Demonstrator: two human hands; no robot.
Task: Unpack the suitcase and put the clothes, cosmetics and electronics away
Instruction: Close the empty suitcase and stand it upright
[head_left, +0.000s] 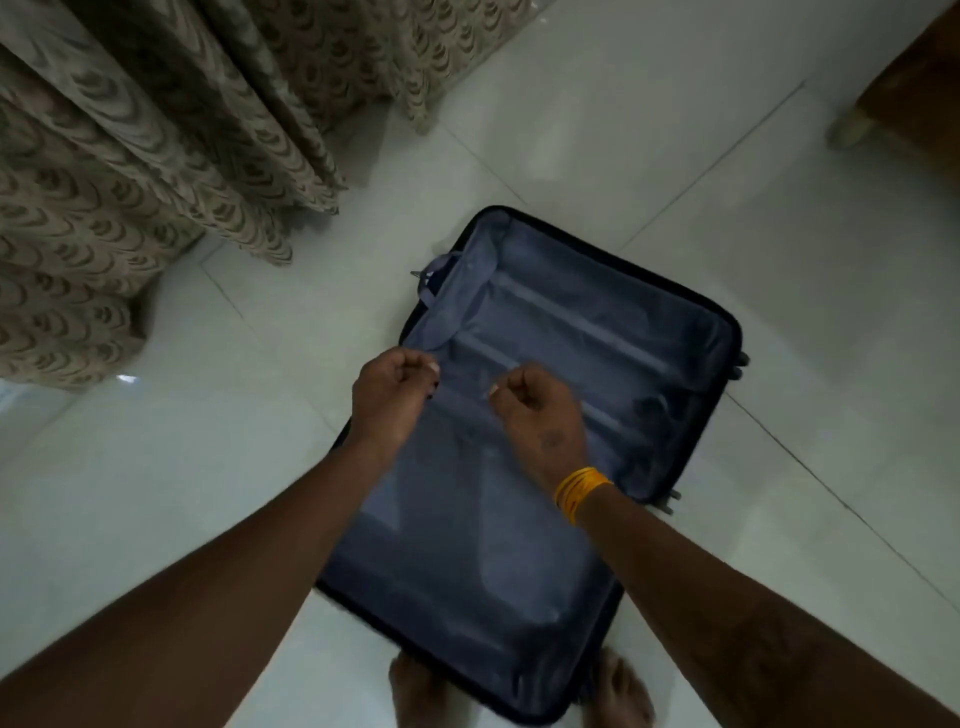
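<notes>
Both arms reached forward and down from the bottom corners of the view, meeting over the middle of an open suitcase (597, 332) that lay flat on the pale tiled floor (675, 156). The left hand (392, 397) hovered over the left edge of the case with its fingers curled inward, thumb against the fingertips; whether it pinched the thin lining or a zip pull there could not be told, as the frame was blurred. The right hand (535, 410) sat just beside it, a little further into the case, knuckles up and fingers likewise curled in, with nothing plainly seen in its grip. A stack of yellow bangles (579, 491) circled the right wrist.

The suitcase was dark blue outside with a grey-blue fabric lining (467, 519) (ribbed lines showed through it in the far half). A loop of lining strap (439, 270) stuck up near the far-left corner. Small wheels (740, 364) jutted from the right side. No clothes, cosmetics or electronics were visible in the part of the case that showed.

Two bare feet (415, 691) stood at the near end of the case, touching or partly under its edge. A patterned beige curtain (156, 156) hung at the upper left, its hem near the floor, well apart from the case. A brown furniture leg (852, 127) showed at the upper right.
</notes>
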